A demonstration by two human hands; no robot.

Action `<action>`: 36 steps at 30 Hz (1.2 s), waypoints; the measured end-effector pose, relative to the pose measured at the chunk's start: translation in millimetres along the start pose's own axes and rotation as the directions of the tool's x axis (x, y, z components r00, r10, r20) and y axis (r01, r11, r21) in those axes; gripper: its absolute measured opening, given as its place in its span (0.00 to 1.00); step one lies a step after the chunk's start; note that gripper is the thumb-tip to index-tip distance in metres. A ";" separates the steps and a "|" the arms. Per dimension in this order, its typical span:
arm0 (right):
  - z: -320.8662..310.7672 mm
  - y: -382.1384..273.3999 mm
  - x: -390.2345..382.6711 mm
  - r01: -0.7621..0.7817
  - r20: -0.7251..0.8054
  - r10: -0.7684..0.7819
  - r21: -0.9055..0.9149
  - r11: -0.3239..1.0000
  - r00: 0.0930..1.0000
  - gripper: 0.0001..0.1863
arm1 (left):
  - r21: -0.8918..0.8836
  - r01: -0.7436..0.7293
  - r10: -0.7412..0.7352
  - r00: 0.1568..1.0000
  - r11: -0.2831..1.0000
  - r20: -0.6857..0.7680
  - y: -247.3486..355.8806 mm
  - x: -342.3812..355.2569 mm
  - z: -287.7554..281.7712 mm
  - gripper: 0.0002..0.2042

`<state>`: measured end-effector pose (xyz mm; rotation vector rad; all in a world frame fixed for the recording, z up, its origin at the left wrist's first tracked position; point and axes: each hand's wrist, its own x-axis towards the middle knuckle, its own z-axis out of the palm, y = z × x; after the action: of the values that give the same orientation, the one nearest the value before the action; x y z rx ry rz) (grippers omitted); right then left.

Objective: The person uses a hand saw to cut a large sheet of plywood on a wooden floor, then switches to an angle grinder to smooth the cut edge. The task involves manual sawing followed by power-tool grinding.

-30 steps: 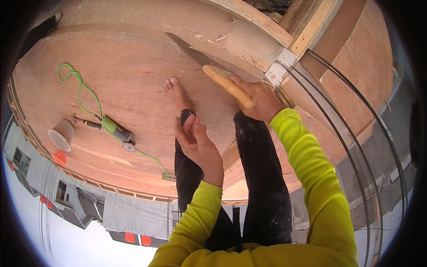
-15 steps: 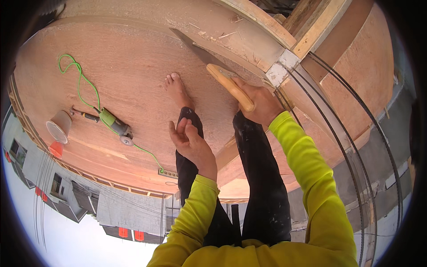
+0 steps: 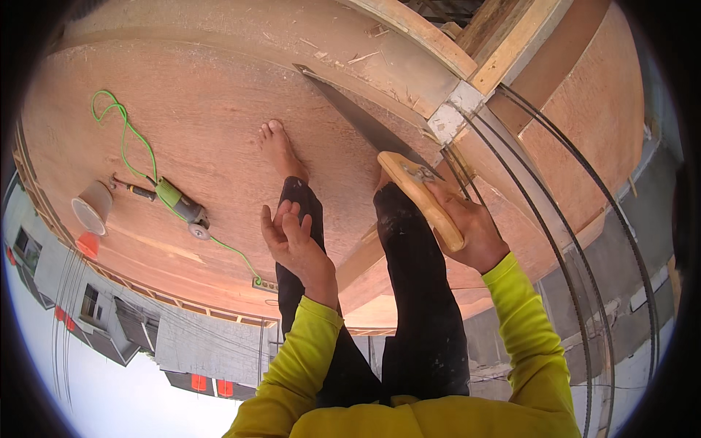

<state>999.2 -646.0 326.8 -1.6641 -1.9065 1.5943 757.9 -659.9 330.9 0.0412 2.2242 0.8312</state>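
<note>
My right hand [image 3: 469,224] grips the light wooden handle of a handsaw [image 3: 406,187], whose long metal blade slants up and left beside a wooden ledge [image 3: 387,51]. Where its teeth rest is hard to tell. My left hand [image 3: 292,237] is raised over my left leg with fingers loosely curled and apart, holding nothing. My bare left foot [image 3: 281,150] stands on the plywood floor [image 3: 182,95]; my right foot is mostly hidden behind the saw handle.
An angle grinder [image 3: 182,201] with green cord, a hammer [image 3: 135,190], a bucket [image 3: 89,206], a red container [image 3: 87,244] and a power strip [image 3: 264,285] lie at left. Steel rebars [image 3: 555,204] rise at right beside wooden framing [image 3: 515,44]. Buildings show beyond the edge.
My right hand has drawn the saw down toward me and to the right, so the handle now sits lower. My left hand has shifted leftward, still loosely open.
</note>
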 end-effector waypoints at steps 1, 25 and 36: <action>2.4 3.6 1.1 -0.008 -0.002 0.008 0.035 0.999 1.000 0.33 | 0.005 0.010 -0.010 1.000 1.000 0.014 4.5 -7.1 -0.2 0.29; -31.8 -12.4 -43.0 -0.186 0.063 0.181 0.077 0.980 0.981 0.41 | -0.003 -0.058 0.057 0.982 0.998 0.181 -28.5 -13.1 27.2 0.26; -19.7 -0.4 -4.9 -0.120 0.029 0.118 0.099 0.988 0.993 0.38 | 0.063 -0.055 0.043 0.984 0.997 0.172 -25.3 0.0 20.1 0.30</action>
<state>1014.3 -638.1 337.9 -1.7545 -1.7361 1.7297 776.7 -668.8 306.1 0.1930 2.0962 0.7503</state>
